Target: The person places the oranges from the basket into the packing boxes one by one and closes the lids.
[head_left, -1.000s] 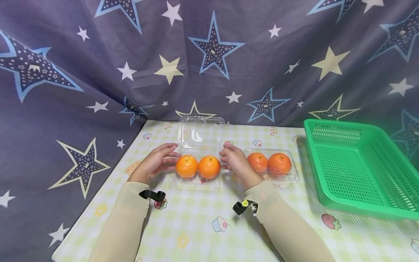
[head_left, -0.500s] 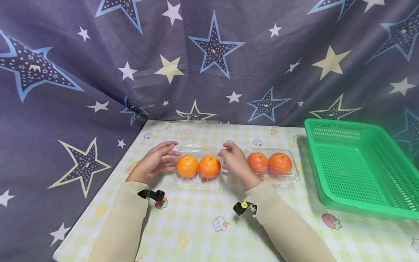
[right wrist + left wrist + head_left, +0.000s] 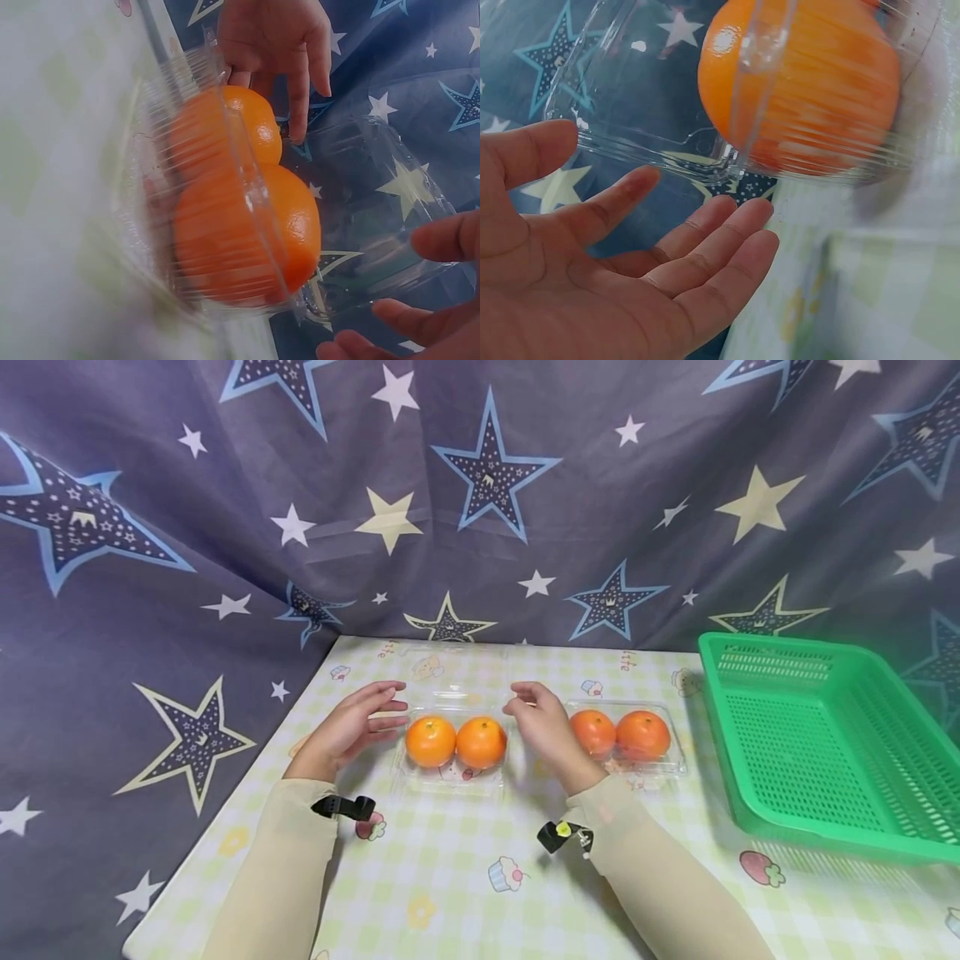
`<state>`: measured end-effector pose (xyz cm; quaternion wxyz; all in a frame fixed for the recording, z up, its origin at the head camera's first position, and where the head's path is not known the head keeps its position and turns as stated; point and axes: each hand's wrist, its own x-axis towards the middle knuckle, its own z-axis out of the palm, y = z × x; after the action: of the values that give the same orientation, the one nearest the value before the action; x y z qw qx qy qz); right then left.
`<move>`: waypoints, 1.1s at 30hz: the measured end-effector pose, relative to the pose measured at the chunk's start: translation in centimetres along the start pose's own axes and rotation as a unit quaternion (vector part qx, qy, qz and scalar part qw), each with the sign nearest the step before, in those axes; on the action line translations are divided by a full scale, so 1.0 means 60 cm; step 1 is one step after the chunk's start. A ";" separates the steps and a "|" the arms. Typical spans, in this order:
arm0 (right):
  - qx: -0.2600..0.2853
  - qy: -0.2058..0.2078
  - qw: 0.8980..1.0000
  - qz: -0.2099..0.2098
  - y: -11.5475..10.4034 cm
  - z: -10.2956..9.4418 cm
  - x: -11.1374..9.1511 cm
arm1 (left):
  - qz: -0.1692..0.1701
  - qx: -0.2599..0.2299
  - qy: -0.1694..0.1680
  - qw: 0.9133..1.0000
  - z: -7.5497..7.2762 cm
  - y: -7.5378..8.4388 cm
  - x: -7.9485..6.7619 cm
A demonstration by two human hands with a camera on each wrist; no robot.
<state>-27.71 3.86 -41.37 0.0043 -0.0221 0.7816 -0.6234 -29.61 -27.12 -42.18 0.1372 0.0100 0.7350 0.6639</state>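
Note:
A clear plastic clamshell box (image 3: 450,782) stands with its lid (image 3: 459,668) folded back toward the curtain. Two oranges sit side by side in its base, a left orange (image 3: 431,742) and a right orange (image 3: 482,743). My left hand (image 3: 347,727) is beside the box's left side, fingers extended and apart from the plastic in the left wrist view. On the other side, my right hand (image 3: 546,727) hovers with loosely bent fingers around nothing. The right wrist view shows its fingers (image 3: 442,238) near the lid; whether they touch it I cannot tell.
Right of my right hand lies a second clear box (image 3: 675,768) with two oranges (image 3: 642,736) in it. A green plastic basket (image 3: 795,827) stands at the table's right. The checked tablecloth (image 3: 420,868) reaches back to a star-patterned curtain (image 3: 525,435).
The lid has tipped from raised to lying back, away from me. Both hands have drawn slightly outward from the box. The oranges have stayed in place.

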 end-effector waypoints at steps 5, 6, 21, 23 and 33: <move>-0.002 0.012 1.000 -0.014 -0.007 0.000 -0.002 | 0.012 0.000 -0.001 1.000 -0.003 0.004 -0.005; -0.001 0.012 1.000 -0.016 -0.008 -0.001 -0.002 | 0.015 -0.001 0.000 1.000 -0.003 0.005 -0.007; 0.013 0.010 0.999 -0.033 -0.029 -0.018 -0.025 | 0.038 0.024 0.012 0.999 0.005 0.024 -0.034; 0.017 0.007 0.999 -0.036 -0.032 -0.020 -0.031 | 0.042 0.032 0.013 0.999 0.007 0.025 -0.038; 0.014 -0.024 0.999 -0.036 -0.038 -0.028 -0.055 | 0.043 0.063 0.016 0.997 0.005 0.021 -0.055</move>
<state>-24.40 5.14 -38.86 0.0009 -0.0649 0.7711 -0.6334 -26.57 -27.29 -40.33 0.0963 0.0394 0.7765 0.6215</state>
